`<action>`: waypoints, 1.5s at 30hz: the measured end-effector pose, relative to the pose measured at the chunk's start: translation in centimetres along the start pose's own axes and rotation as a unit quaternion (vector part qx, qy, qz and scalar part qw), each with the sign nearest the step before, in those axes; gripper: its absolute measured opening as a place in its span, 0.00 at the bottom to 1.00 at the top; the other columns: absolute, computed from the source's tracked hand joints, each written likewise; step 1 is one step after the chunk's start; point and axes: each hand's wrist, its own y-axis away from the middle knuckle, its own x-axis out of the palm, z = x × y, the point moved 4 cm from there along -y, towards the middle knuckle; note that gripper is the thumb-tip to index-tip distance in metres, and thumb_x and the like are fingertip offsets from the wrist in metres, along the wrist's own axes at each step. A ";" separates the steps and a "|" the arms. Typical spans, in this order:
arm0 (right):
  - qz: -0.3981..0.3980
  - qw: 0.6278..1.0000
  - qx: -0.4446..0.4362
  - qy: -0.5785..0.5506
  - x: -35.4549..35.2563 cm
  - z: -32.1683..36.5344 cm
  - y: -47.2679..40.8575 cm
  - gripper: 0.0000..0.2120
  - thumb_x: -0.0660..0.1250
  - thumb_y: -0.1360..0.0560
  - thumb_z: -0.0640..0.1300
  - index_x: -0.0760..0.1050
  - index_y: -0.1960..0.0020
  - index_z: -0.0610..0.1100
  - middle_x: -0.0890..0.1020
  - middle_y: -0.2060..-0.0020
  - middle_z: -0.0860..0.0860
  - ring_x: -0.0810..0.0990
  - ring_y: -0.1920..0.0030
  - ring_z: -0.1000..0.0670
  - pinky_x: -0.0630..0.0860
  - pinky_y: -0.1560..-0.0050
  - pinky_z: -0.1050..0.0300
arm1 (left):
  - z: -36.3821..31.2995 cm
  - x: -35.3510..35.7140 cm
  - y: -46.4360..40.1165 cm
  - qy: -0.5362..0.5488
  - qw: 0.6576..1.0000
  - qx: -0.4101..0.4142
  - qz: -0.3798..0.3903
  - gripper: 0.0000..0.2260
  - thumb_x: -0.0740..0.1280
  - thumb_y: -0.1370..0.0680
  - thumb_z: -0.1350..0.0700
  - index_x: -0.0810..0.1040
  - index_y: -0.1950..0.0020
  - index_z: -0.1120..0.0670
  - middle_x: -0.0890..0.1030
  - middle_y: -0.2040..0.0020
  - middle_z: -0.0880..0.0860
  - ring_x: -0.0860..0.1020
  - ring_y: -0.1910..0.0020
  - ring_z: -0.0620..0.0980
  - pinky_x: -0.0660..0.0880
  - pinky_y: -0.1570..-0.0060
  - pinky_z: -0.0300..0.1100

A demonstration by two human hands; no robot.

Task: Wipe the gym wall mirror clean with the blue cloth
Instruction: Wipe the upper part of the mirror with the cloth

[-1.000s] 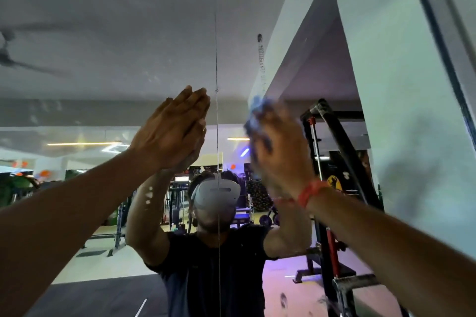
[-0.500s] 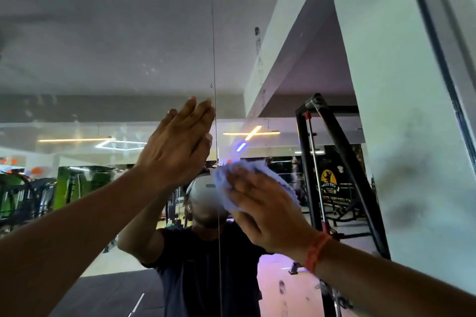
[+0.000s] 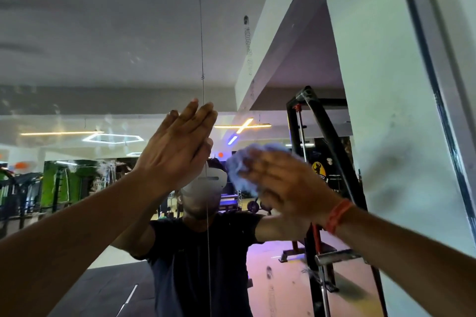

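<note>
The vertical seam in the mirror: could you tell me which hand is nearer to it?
Left. The left hand lies flat on the glass with its fingertips at the seam; the right hand, pressing the cloth, is off to the seam's right.

Left hand (image 3: 177, 152) flat on mirror (image 3: 103, 46); right hand (image 3: 288, 183) presses blue cloth (image 3: 240, 162).

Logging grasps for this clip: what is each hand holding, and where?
The right hand presses the bunched blue cloth against the mirror. The left hand holds nothing.
</note>
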 end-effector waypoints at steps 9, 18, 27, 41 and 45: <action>-0.096 0.969 0.218 -0.070 2.1 5.0 -0.9 0.22 0.61 0.19 0.41 0.74 0.26 0.39 0.71 0.25 0.42 0.64 0.21 0.44 0.61 0.21 0.46 | -1.4 0.2 0.0 0.024 0.999 0.025 -0.004 0.27 0.51 0.17 0.48 0.62 0.18 0.53 0.59 0.17 0.50 0.51 0.17 0.51 0.56 0.22 0.56; -0.133 0.929 0.346 -0.013 -0.7 -3.0 -0.1 0.23 0.60 0.19 0.40 0.71 0.24 0.45 0.68 0.23 0.48 0.59 0.19 0.45 0.67 0.25 0.37 | -2.0 0.4 0.2 0.022 1.000 0.012 -0.017 0.27 0.49 0.16 0.47 0.62 0.18 0.52 0.60 0.17 0.50 0.50 0.17 0.50 0.53 0.22 0.56; -0.060 0.969 0.237 0.033 -3.0 -5.4 4.9 0.22 0.64 0.22 0.40 0.75 0.28 0.43 0.76 0.29 0.46 0.66 0.23 0.44 0.66 0.25 0.38 | -3.4 0.9 0.7 0.033 0.999 0.019 -0.006 0.28 0.48 0.17 0.46 0.63 0.19 0.53 0.60 0.18 0.51 0.52 0.17 0.52 0.54 0.22 0.59; -0.113 0.929 0.353 -0.010 -1.6 -1.5 6.5 0.22 0.58 0.20 0.42 0.75 0.28 0.43 0.72 0.25 0.47 0.62 0.20 0.42 0.67 0.27 0.33 | -5.4 1.7 0.7 0.059 0.997 0.039 -0.008 0.27 0.50 0.17 0.47 0.64 0.19 0.53 0.61 0.18 0.52 0.53 0.17 0.53 0.54 0.21 0.58; -0.032 0.984 0.171 -0.036 0.8 5.6 5.1 0.20 0.60 0.20 0.40 0.77 0.30 0.37 0.72 0.25 0.44 0.62 0.20 0.42 0.64 0.23 0.40 | -5.9 1.7 0.7 0.054 0.997 0.049 -0.007 0.26 0.52 0.18 0.49 0.66 0.20 0.54 0.64 0.19 0.53 0.57 0.18 0.56 0.58 0.23 0.61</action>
